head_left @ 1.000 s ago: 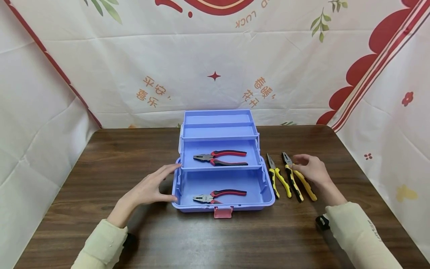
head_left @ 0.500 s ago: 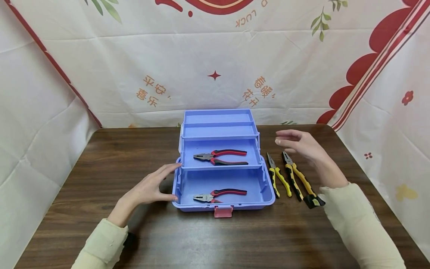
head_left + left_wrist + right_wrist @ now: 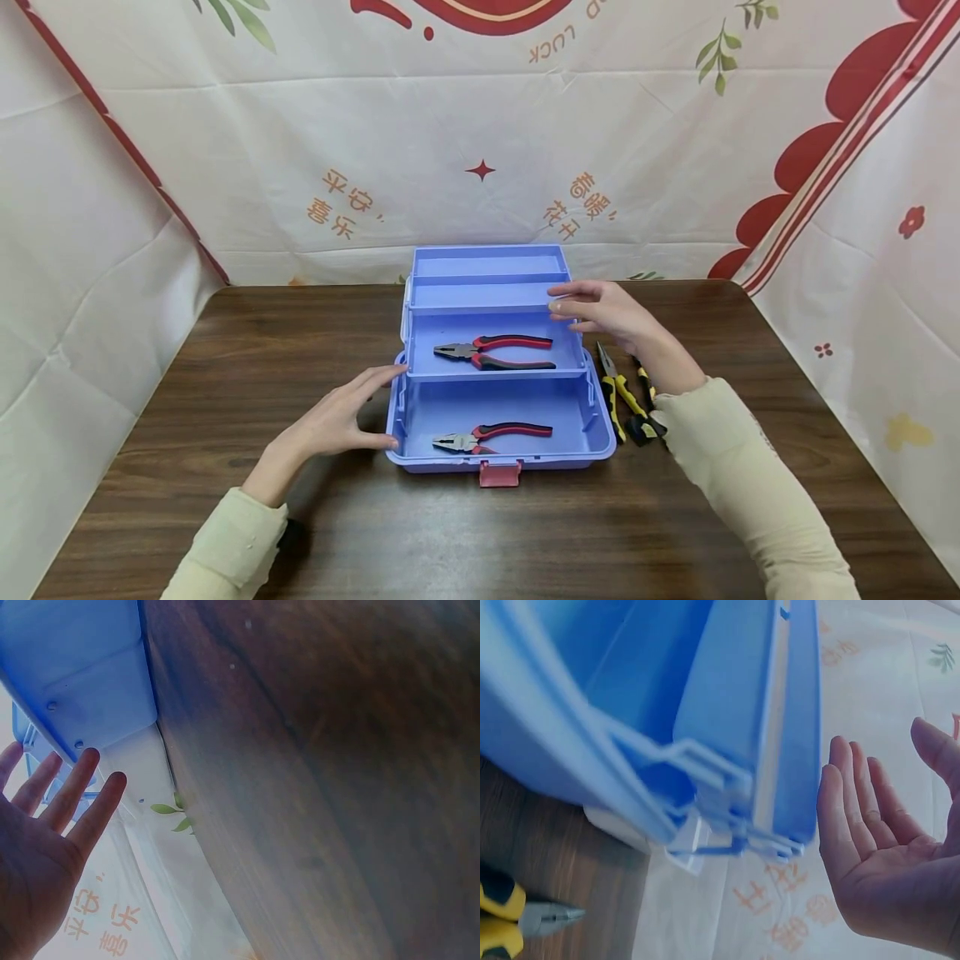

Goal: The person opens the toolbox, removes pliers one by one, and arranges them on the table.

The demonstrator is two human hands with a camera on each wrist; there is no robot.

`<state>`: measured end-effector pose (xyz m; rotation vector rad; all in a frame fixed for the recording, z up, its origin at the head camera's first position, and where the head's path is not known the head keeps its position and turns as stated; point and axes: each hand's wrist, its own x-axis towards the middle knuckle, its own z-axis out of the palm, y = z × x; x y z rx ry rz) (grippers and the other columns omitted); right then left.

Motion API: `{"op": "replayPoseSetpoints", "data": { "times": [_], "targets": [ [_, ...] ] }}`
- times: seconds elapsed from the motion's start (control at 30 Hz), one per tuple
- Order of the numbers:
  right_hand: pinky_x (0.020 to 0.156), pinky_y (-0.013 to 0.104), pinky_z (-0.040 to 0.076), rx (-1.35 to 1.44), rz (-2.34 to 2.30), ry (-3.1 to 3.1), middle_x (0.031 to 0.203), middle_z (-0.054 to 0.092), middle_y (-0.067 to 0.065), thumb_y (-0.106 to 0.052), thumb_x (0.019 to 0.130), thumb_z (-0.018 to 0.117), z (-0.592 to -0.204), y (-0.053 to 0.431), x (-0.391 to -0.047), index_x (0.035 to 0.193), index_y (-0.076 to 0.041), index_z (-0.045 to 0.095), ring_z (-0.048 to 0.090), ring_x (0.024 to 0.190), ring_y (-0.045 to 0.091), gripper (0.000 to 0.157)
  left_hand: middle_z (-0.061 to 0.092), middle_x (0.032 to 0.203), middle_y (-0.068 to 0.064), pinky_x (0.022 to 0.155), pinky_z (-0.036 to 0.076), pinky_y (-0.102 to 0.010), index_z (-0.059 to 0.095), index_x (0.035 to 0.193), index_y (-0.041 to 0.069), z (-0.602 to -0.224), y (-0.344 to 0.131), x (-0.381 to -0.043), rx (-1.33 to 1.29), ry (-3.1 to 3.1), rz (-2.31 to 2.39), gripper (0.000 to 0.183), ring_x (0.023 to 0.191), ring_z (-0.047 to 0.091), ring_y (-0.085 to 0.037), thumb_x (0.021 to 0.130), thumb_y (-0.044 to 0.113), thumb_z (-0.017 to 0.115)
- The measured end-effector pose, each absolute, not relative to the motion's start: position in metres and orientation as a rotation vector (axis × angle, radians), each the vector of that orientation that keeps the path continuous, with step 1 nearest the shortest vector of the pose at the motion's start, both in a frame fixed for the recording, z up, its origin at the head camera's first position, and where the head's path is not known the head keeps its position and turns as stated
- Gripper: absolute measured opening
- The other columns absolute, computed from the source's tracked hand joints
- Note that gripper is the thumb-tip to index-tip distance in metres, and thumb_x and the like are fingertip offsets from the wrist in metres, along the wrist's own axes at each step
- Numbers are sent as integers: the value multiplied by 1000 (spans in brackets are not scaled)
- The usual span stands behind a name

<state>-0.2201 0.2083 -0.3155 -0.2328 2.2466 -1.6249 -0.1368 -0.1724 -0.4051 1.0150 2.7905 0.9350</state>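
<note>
A blue-purple toolbox (image 3: pixel 562 461) stands unfolded, its trays stepped up behind the base. My left hand (image 3: pixel 330 425) has its fingers spread, with fingertips and thumb at the box's left side. Over the right end of the upper trays hovers my right hand (image 3: pixel 615 318), holding nothing, its fingers extended. Red-and-black combination pliers (image 3: pixel 491 352) lie in the middle tray. A second red-and-black pair (image 3: pixel 480 437) rests in the base, its lower handle partly hidden by the front wall. In the right wrist view, the right palm (image 3: pixel 900 862) is bare beside the trays.
To the right of the box lie yellow-and-black needle-nose pliers (image 3: pixel 611 392). Another yellow-and-black pair (image 3: pixel 645 382) is mostly hidden beneath my right forearm. A pink latch (image 3: pixel 499 475) sticks out at the box's front. A printed white cloth (image 3: pixel 480 117) hangs behind the brown table (image 3: pixel 300 333).
My right hand has risen off the right-hand yellow-and-black pliers and travelled left to above the trays. The left hand has stayed at the box's side.
</note>
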Motion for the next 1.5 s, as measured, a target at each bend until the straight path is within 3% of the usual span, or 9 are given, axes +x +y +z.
{"op": "replayPoseSetpoints", "data": {
  "times": [0.63,0.77,1.17,1.5],
  "targets": [
    [90,40,36,-485,-1334,2280,112,57,9,-26,80,66,-330,161,-233,118,-3,55,50,104,21,46,34,134,1,88,36,-45,24,139,29,-406,-172,-137,1025,2800,925,93,114,41,-20,63,44,76],
    [94,40,30,-575,-1286,2251,117,53,12,-20,80,66,-334,154,-234,120,-1,52,47,109,23,47,33,134,2,88,36,-45,24,139,29,-406,-173,-137,1019,2804,920,93,114,40,-17,63,44,76],
    [95,37,30,-688,-1100,2184,124,46,14,-12,78,66,-336,140,-240,126,0,45,42,114,24,53,33,134,2,88,36,-45,26,139,25,-404,-172,-137,1037,2795,929,93,114,41,-18,63,42,77],
    [92,35,32,-671,-1074,2181,112,56,8,-16,78,68,-337,136,-246,121,-1,51,48,106,19,49,35,132,2,86,37,-44,27,138,22,-405,-172,-137,1081,2806,944,93,112,43,-22,62,42,77]
  ]
}}
